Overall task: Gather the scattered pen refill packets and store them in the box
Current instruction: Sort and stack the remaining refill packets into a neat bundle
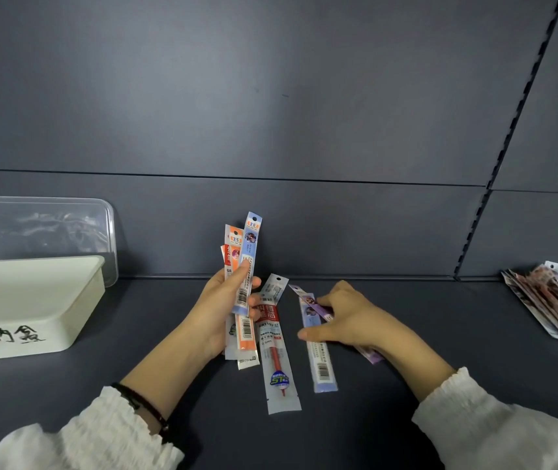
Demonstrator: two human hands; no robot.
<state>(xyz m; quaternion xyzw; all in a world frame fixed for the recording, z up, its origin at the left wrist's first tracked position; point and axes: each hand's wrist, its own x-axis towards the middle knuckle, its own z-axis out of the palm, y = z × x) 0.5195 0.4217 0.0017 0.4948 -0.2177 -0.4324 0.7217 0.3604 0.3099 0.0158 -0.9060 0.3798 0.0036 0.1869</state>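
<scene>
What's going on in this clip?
A person in white sleeves is collecting pen refill packets off a dark shelf. The left hand holds a fanned bunch of orange and blue packets upright. The right hand is pinching a purple packet; a red-labelled packet lies between the hands. The cream plastic box sits at left.

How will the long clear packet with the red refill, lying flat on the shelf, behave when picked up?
The long clear plastic packet with the red refill looks thin and glossy, so probably light and a bit slippery. The single slim refill inside likely stiffens its middle, while the film edges may flex. Lying flat on the dark grey shelf, it probably needs an edge lifted or a slide first.
</scene>
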